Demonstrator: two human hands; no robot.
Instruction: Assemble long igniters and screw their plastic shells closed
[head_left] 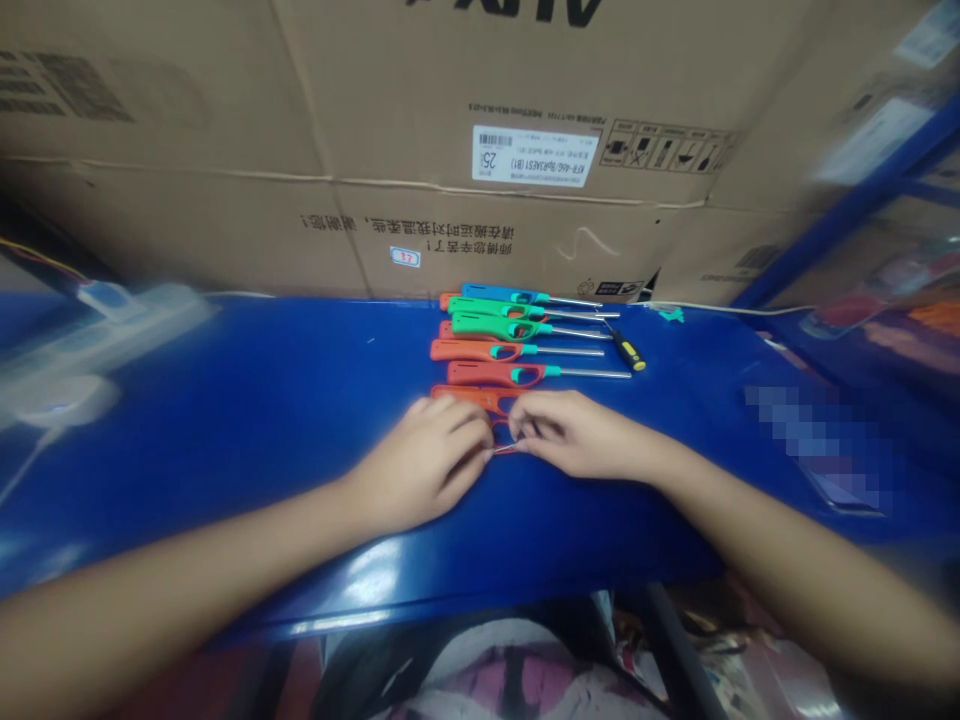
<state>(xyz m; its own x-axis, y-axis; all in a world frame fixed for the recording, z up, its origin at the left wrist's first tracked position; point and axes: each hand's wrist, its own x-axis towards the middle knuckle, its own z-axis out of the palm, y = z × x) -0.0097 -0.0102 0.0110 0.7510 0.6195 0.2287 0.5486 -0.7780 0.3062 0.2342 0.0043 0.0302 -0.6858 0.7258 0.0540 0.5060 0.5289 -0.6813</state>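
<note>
My left hand [429,458] and my right hand [574,432] meet above the blue table, both with curled, pinching fingers. Between their fingertips is an orange-red lighter [501,433], mostly hidden; only its loop-shaped part and a thin shiny piece show. Just beyond the fingers, partly covered by them, lies another orange lighter [480,397]. Further back, several long-necked utility lighters form a row, all with metal tubes pointing right: an orange-red one [491,374], an orange one [472,349], a green one [487,326] and a blue one [499,293] among them.
A black-and-yellow screwdriver [630,352] lies right of the lighters. Behind the blue table [315,400] stands a large cardboard box [225,120]. On the left are a white power strip [150,325] and a round white charger [67,400]; a phone-like item [847,490], partly blurred, lies right.
</note>
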